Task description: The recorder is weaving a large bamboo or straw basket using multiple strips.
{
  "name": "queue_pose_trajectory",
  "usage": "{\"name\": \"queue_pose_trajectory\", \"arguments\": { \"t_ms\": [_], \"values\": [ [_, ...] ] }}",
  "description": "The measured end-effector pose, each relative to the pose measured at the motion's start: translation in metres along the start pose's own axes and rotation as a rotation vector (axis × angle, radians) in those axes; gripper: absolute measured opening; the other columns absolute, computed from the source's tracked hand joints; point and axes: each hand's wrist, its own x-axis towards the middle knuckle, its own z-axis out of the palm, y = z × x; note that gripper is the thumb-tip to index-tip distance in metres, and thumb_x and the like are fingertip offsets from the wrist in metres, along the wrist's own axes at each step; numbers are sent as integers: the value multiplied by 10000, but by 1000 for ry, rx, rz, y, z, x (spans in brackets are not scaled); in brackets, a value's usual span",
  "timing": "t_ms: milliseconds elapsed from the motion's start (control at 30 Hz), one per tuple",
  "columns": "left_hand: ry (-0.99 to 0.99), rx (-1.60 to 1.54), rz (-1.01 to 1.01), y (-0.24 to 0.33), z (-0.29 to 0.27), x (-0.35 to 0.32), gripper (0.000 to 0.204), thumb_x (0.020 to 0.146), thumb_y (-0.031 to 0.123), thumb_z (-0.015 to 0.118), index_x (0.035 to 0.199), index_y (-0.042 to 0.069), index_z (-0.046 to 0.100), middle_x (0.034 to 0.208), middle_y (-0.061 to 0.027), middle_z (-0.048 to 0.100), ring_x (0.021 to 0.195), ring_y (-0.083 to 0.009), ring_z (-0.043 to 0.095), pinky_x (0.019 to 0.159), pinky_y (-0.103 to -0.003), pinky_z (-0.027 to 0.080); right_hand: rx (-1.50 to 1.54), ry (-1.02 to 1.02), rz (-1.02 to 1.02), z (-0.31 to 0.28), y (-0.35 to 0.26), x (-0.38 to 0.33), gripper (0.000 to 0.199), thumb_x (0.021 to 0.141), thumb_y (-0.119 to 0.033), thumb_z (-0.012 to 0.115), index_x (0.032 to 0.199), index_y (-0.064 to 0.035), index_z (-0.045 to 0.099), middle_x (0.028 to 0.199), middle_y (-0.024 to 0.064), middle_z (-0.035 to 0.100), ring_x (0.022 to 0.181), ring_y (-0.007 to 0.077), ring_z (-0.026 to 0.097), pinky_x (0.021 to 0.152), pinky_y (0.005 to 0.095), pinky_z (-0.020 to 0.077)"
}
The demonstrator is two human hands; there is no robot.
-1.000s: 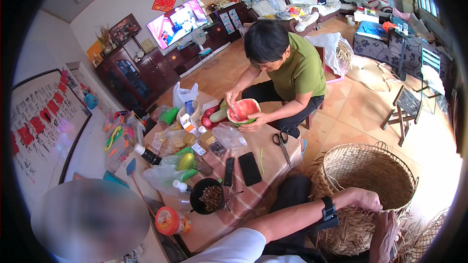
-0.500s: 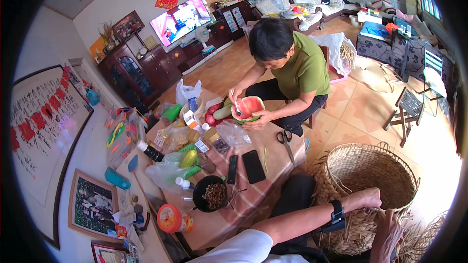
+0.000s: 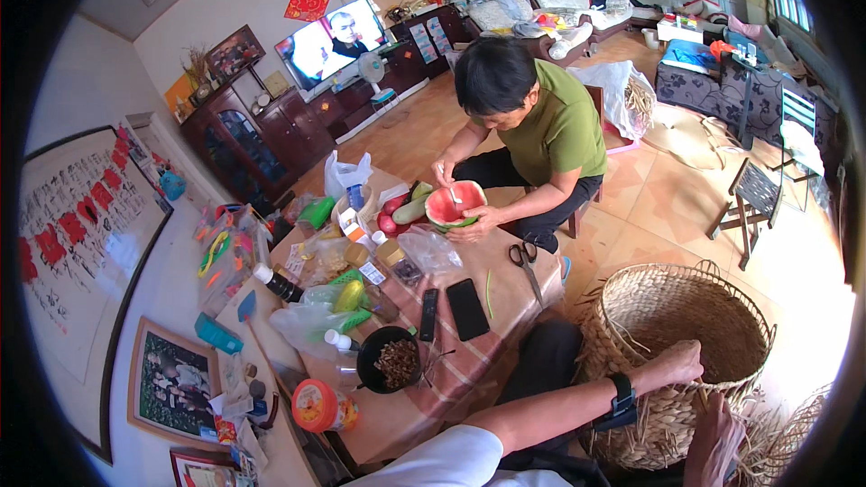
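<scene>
A large woven straw basket (image 3: 631,415) stands at my right, with its mouth upward and loose strands sticking out along the rim. My left hand (image 3: 672,365), with a dark watch (image 3: 622,394) on the wrist, is closed in a fist at the near rim. What its fingers hold is hidden. Against the outside of the basket, just below that rim, is my right hand (image 3: 715,446). Its fingers look pressed together, and anything between them is too small to make out.
Left of the basket, a table (image 3: 460,370) carries scissors (image 3: 526,271), a phone (image 3: 467,309), a dark bowl (image 3: 389,359), jars and bags. Across it, another person (image 3: 550,126) spoons a halved watermelon (image 3: 448,213). More straw (image 3: 803,442) lies at the lower right.
My left fist has bent at the wrist and risen slightly at the rim. My right hand has barely moved. The other person's spoon has shifted inside the watermelon.
</scene>
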Motion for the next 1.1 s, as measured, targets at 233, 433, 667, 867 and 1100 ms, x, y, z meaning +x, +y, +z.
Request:
{"name": "queue_pose_trajectory", "arguments": {
  "t_ms": [233,433,667,867,1100],
  "values": [
    [28,-383,-65,28,-10,-13,196,950,119,624,1016,-37,524,824,-199,618,687,-328,673,643,-462,535,272,129,9,5,43,63,195,893,-145,701,893,-3,567,881,203,592,880,401,577,755,488,449],
    [365,105,156,47,-30,-42,380,982,243,684,1136,-46,490,827,-235,623,695,-420,665,675,-509,535,392,142,-217,58,81,65,306,804,-297,735,899,-20,644,844,154,588,876,383,579,808,470,451],
    [33,129,107,65,-55,-73,265,967,272,703,931,20,628,765,-209,663,781,-419,694,706,-528,512,438,116,-189,58,78,68,309,827,-297,716,898,-13,616,867,174,573,897,393,547,815,484,434],
    [71,171,182,56,-79,-75,218,929,254,737,911,43,684,777,-188,693,780,-389,715,683,-493,525,383,192,-148,58,51,70,284,832,-288,727,862,-23,628,846,172,583,866,400,553,805,487,424],
    [-113,106,120,74,-114,-72,277,874,233,785,1007,21,667,822,-197,726,844,-400,725,751,-496,540,678,-267,230,7,26,98,213,891,-168,735,866,41,708,748,186,674,717,276,676,675,407,515]
  ]
}}
